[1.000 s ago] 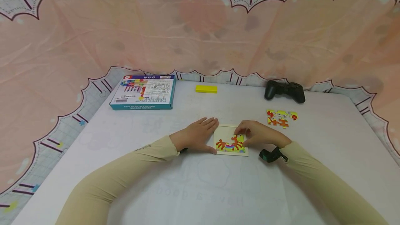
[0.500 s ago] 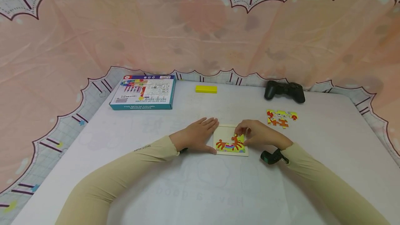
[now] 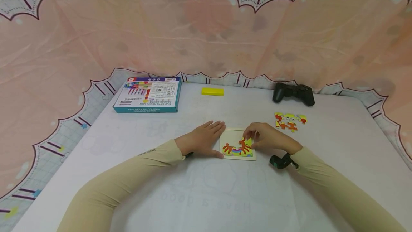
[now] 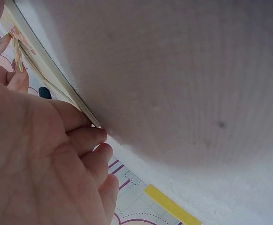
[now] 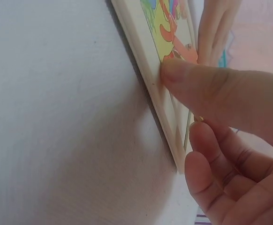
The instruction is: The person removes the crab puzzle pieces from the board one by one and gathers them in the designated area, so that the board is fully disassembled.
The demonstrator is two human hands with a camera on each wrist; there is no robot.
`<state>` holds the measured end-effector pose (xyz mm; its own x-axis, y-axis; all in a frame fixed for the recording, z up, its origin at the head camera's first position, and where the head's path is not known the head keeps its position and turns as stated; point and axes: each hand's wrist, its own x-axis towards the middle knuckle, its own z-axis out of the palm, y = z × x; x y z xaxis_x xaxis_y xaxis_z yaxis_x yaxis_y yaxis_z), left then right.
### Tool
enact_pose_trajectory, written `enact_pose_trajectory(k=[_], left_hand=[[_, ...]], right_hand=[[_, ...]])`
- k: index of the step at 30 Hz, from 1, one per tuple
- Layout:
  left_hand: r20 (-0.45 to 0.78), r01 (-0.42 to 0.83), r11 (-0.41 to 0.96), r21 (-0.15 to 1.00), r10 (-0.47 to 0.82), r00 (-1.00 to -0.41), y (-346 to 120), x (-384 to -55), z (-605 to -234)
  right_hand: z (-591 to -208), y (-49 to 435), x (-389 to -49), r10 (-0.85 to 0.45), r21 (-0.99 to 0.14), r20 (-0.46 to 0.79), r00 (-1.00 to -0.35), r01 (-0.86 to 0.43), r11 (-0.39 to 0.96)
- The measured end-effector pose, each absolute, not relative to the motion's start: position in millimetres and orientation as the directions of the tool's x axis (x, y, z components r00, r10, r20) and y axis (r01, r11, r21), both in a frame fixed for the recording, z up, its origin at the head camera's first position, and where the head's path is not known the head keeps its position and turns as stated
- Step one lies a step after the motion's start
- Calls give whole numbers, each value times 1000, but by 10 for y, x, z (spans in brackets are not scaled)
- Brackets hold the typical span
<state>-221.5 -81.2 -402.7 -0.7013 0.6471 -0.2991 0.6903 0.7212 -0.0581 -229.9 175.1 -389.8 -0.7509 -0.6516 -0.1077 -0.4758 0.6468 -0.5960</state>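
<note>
A shallow wooden puzzle board (image 3: 231,134) lies on the white table, its lower part filled with pieces picturing an orange animal and a rainbow (image 3: 237,150). My left hand (image 3: 202,139) rests along the board's left edge, fingers extended and thumb at the near corner. At the right side, my right hand (image 3: 266,139) pinches a puzzle piece (image 4: 18,55) between thumb and fingers; the left wrist view shows it tilted over the board. In the right wrist view the thumb (image 5: 178,72) covers part of the picture and hides most of that piece.
Several loose puzzle pieces (image 3: 291,127) lie right of the board, with a black game controller (image 3: 293,94) behind them. A yellow block (image 3: 212,92) sits at the back. At the back left is a flat printed box (image 3: 148,96). A patterned cloth backdrop (image 3: 206,35) rises beyond the table.
My right hand has shifted very slightly right and away from me, still pinching at the board's right side. The left hand has stayed in place.
</note>
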Motion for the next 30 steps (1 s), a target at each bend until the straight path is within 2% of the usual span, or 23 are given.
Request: enact_pose_trajectory(k=[30], left_hand=[[-299,689,722,-59,646,-702,-815,-2204,-4017]], right_hand=[[-3909,1752,-2298,-643,-582,-141,-753,-463,669]])
